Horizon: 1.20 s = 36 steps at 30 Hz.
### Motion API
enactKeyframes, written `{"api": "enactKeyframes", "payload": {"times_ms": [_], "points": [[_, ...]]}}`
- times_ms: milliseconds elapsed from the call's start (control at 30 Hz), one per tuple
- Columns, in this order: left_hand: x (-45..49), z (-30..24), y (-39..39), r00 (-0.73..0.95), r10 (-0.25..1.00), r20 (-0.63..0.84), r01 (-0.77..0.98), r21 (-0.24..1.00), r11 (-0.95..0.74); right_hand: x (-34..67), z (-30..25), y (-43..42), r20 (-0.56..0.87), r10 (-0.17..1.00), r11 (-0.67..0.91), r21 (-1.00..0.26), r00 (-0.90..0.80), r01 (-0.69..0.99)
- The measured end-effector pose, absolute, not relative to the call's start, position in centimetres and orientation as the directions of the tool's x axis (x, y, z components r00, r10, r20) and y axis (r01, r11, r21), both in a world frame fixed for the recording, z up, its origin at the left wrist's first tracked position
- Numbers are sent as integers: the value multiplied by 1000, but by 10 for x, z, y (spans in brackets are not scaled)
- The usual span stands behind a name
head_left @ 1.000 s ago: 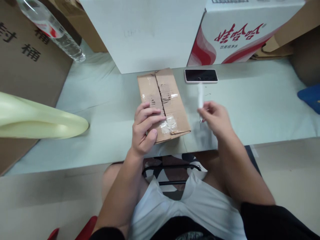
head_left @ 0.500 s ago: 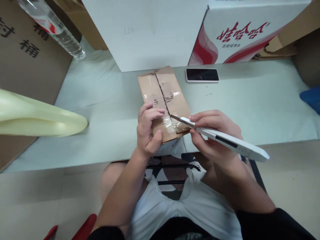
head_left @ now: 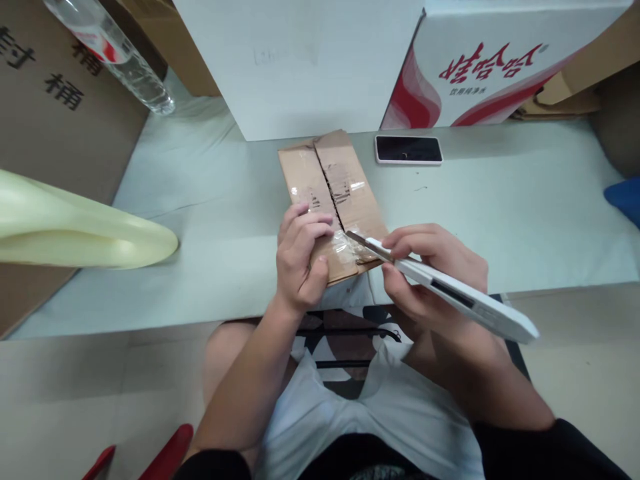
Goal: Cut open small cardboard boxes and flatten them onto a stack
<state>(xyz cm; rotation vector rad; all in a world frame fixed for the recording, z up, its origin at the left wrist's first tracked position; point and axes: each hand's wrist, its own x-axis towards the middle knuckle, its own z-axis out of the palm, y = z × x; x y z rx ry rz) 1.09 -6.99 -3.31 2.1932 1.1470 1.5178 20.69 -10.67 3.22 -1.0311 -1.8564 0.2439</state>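
Note:
A small flat cardboard box (head_left: pixel 357 193) lies on the cloth-covered table, with a dark seam down its middle and clear tape across its near end. My left hand (head_left: pixel 305 257) grips the box's near left side, fingers curled over the top and thumb near the front edge. In my right hand (head_left: pixel 435 270) is a white utility knife (head_left: pixel 463 293), pinched near the front of its handle. Its blade is out, and the tip meets the taped end of the seam. The palm side of my right hand is partly hidden.
Behind the box stand a large white carton (head_left: pixel 310 73) and a phone (head_left: pixel 409 150) lying flat. To the left are a pale yellow smooth object (head_left: pixel 100 230), a water bottle (head_left: pixel 120 57) and a brown carton (head_left: pixel 65 147). Something blue (head_left: pixel 625 199) sits at the right edge.
The view has shifted slightly. The rear of the knife handle has tilted a little toward me, while its tip stays at the seam's taped end. My left hand keeps its place on the box.

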Motion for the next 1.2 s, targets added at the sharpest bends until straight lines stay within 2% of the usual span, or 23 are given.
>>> {"api": "enactKeyframes", "payload": {"times_ms": [133,367,600,833,1200], "points": [[12,-32,-70,146,711,688,462,588,-664,210,38,-110,629,751,617,-559,-201,554],[13,-34,-70,125,705,698,457,590,-665,205,29,-107,695,718,593,-583,-37,556],[14,-35,-70,122,695,709,441,588,-678,205,24,-104,659,732,623,-544,-172,562],[14,-34,-70,125,682,720,426,582,-693,205,25,-105,684,707,643,-519,-178,563],[15,-35,-69,113,677,727,419,583,-696,205,30,-106,608,768,592,-550,-203,589]]}}
